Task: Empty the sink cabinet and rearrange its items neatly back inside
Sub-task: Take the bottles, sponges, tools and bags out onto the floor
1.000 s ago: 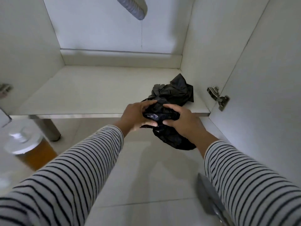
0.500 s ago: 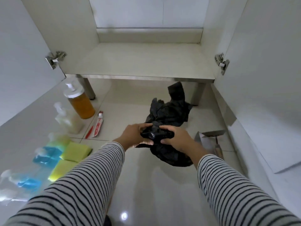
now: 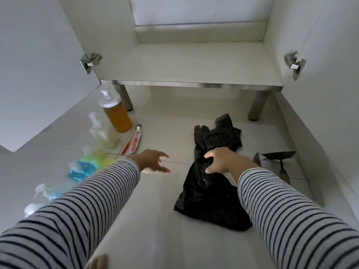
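1. Right hand (image 3: 223, 161) grips the black bag (image 3: 209, 193) near its middle, fingers curled into the plastic; the bag lies on the floor in front of the cabinet (image 3: 191, 63).
2. Left hand (image 3: 153, 162) is spread wide and holds nothing, just left of the bag, not touching it.
3. The bag's long axis runs toward and away from the cabinet: one bunch beyond the right hand, a bigger bunch on the near side, under the right sleeve.
4. Cabinet shelf looks bare, so emptying is probably done; restocking likely comes next.
5. Left of the bag: toothpaste (image 3: 136, 139), orange bottle (image 3: 115, 113), clear bottle (image 3: 103, 131) and blue bottles (image 3: 81, 167) in a row, nearer the left hand.
6. Right of the bag: scraper (image 3: 279, 158), near the cabinet's right door (image 3: 320, 94).
7. Open floor between bag and cabinet; both doors stand wide, so the path to the shelf looks free.
8. Edges to mind: the shelf's front lip and the hinge (image 3: 294, 64) on the right.
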Available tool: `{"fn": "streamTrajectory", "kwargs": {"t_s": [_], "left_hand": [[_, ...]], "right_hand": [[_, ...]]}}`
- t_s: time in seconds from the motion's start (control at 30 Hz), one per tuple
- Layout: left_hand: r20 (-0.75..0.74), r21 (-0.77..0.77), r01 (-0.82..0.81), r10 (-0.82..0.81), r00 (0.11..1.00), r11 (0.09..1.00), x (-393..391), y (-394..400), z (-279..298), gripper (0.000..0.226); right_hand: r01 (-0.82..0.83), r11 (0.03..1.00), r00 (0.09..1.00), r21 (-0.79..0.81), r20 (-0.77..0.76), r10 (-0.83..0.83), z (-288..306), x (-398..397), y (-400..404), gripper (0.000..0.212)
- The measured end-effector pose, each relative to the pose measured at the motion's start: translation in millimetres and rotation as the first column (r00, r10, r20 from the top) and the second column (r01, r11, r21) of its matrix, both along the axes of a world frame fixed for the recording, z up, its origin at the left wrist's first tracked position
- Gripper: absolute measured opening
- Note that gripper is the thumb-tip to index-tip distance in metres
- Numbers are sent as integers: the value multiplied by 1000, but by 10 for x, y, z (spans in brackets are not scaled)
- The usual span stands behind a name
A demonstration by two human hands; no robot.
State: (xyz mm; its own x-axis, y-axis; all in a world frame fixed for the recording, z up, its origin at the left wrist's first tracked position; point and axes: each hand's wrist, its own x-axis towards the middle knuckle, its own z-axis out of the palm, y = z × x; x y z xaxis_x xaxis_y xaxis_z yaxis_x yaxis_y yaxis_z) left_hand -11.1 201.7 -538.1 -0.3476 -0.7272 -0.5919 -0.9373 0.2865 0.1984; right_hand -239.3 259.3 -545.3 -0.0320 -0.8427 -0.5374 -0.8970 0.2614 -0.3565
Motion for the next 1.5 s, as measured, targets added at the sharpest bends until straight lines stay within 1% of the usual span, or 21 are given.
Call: {"fn": "streamTrajectory", "kwargs": {"t_s": [0.17, 0.23, 0.3, 0.43, 0.57, 0.63, 0.77, 0.9, 1.0, 1.1, 1.2, 1.27, 1.33, 1.4, 1.5], "left_hand": [[-13, -108, -93, 92, 996, 990, 653, -368, 38, 66], [-10, -141, -120, 120, 993, 983, 879, -526, 11, 65], [-10, -154, -138, 138, 990, 978, 1077, -704, -57, 64], [-116, -133, -240, 225, 967, 962, 1366, -1089, -266, 60], [-212, -99, -298, 273, 939, 949, 1516, -1491, -561, 55], [-241, -80, -312, 286, 927, 947, 1558, -1653, -724, 54], [-277, -39, -339, 316, 907, 940, 1614, -1844, -1059, 53], [-289, -50, -358, 329, 899, 932, 1602, -1894, -1271, 51], [-316, -85, -396, 353, 881, 914, 1569, -1889, -1347, 47], [-375, -14, -465, 427, 823, 885, 1509, -1854, -1364, 45], [-417, 51, -525, 496, 762, 850, 1442, -1807, -1329, 52], [-422, 59, -534, 506, 752, 843, 1381, -1780, -1270, 57], [-417, 85, -553, 534, 735, 829, 1315, -1746, -1174, 60], [-403, 122, -579, 573, 714, 806, 1249, -1694, -1017, 59], [-406, 205, -634, 654, 638, 745, 1158, -1563, -601, 58]], "right_hand": [[-73, 997, 997, -1, 16, 73, 45, 515, -400, 60], [-73, 997, 997, -29, 26, 74, 28, 744, -580, 58], [-57, 997, 996, -52, 71, 60, -15, 986, -774, 54], [11, 995, 979, -100, 202, 9, -158, 1454, -1196, 47], [106, 989, 957, -104, 280, -73, -419, 1922, -1647, 45], [115, 988, 958, -100, 276, -84, -559, 2113, -1838, 44], [84, 991, 977, -106, 204, -61, -789, 2371, -2137, 44], [67, 992, 989, -109, 137, -52, -947, 2504, -2276, 42], [96, 988, 988, -122, 131, -80, -1046, 2549, -2307, 41], [186, 976, 969, -111, 184, -164, -1097, 2552, -2290, 41], [291, 954, 927, -75, 270, -262, -1122, 2507, -2215, 40], [359, 933, 886, -38, 330, -327, -1107, 2430, -2145, 40], [386, 922, 863, -12, 359, -356, -1048, 2322, -2084, 38], [391, 920, 861, -4, 356, -364, -897, 2188, -2026, 36], [375, 927, 877, -17, 333, -348, -456, 1967, -1911, 34]]}}
